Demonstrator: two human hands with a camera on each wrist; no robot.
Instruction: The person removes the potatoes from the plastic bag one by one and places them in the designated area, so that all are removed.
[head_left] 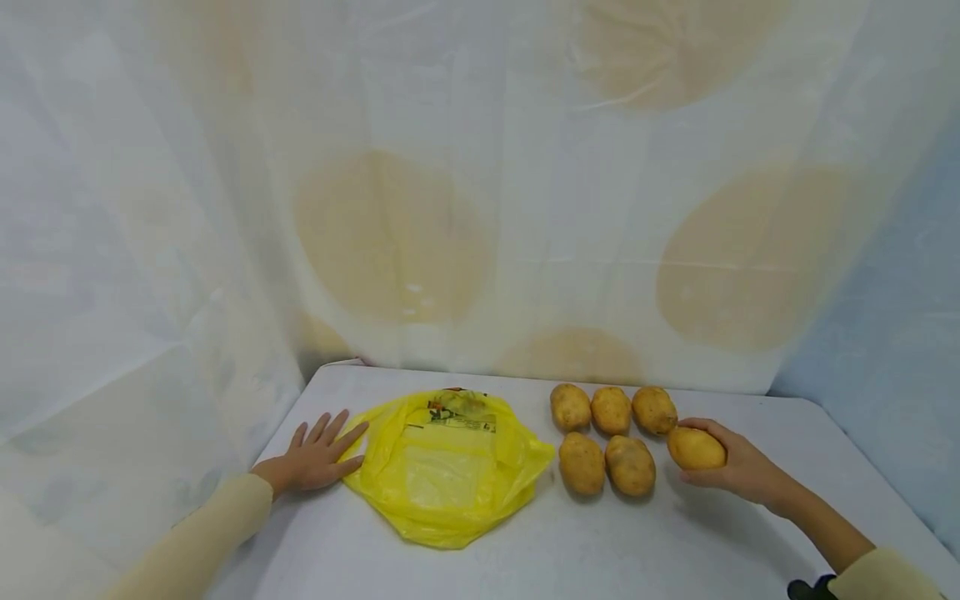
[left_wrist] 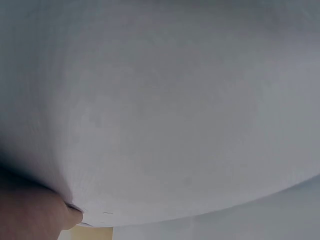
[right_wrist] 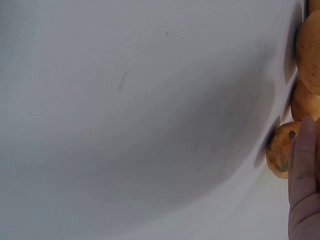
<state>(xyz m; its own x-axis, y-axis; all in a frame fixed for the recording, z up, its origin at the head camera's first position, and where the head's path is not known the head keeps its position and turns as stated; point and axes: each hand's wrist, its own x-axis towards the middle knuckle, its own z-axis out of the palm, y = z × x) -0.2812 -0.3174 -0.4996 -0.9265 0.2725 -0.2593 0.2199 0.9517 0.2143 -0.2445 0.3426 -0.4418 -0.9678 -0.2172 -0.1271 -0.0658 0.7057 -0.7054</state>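
Observation:
In the head view my right hand (head_left: 738, 471) grips a potato (head_left: 697, 449) between thumb and fingers, at the right end of a group of several potatoes. Three of these form a back row, one of them a potato (head_left: 654, 410) just beyond the held one. Two more lie in front, including a potato (head_left: 630, 466) left of my hand. My left hand (head_left: 313, 457) lies flat with fingers spread, its fingertips at the left edge of a yellow plastic bag (head_left: 450, 467). The right wrist view shows a finger (right_wrist: 303, 175) beside the potatoes; the left wrist view shows mostly tabletop.
A white-covered table (head_left: 360, 558) carries everything. Behind it hangs a pale curtain (head_left: 555, 208) with tan round spots, and a bluish sheet (head_left: 892, 350) hangs along the right side. White sheeting (head_left: 135, 333) closes the left side.

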